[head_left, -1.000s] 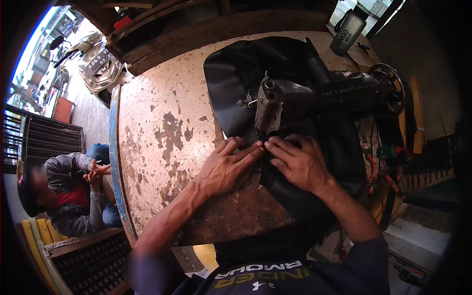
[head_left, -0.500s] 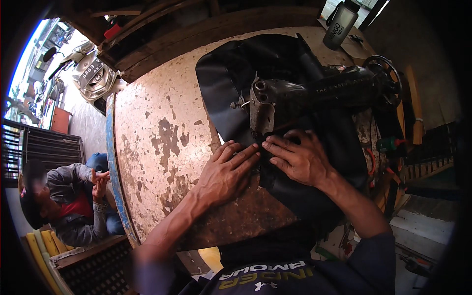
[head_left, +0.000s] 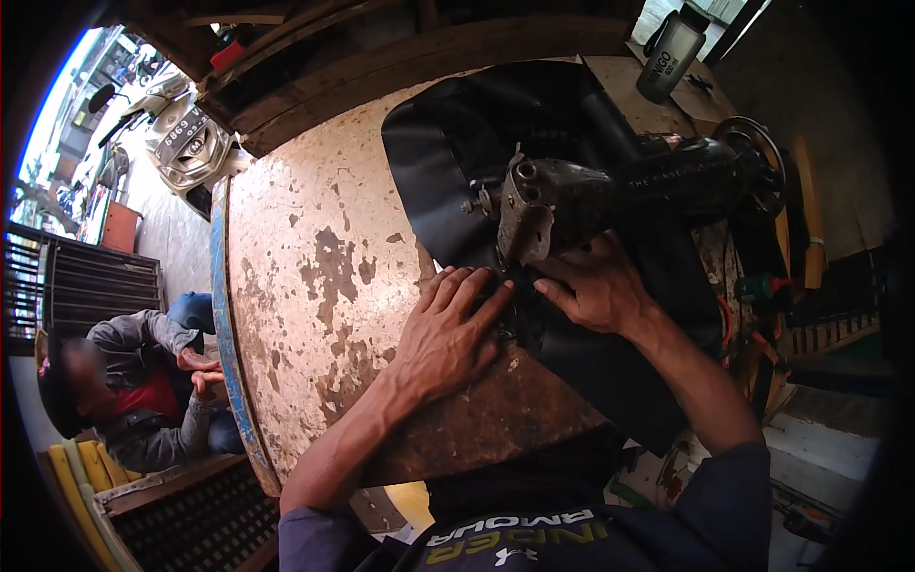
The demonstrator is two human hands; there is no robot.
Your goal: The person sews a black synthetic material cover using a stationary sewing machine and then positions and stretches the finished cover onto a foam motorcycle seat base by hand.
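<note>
A black sewing machine (head_left: pixel 658 181) stands on the worn table, its head and needle area between my hands. Under it lies a large sheet of smooth black leather-like material (head_left: pixel 434 181), which also hangs over the table's near edge. My left hand (head_left: pixel 453 324) lies with fingers stretched forward, fingertips at the material's edge just left of the needle area. My right hand (head_left: pixel 600 291) rests on the material right of the needle. Its thumb points left, apart from the fingers, whose tips are partly hidden behind the machine head. The needle itself is too dark to make out.
The table (head_left: pixel 286 248) has peeling paint and a blue left edge. A bottle (head_left: pixel 673 57) stands at the far right. A person (head_left: pixel 143 381) sits left of the table, hands together. Beyond is a parked motorcycle (head_left: pixel 186 143). A green-and-red object (head_left: pixel 762 286) is at the right.
My right hand has moved a little farther in, its fingers now behind the machine head. The left hand stays nearly in place. The seated person's hands have lowered.
</note>
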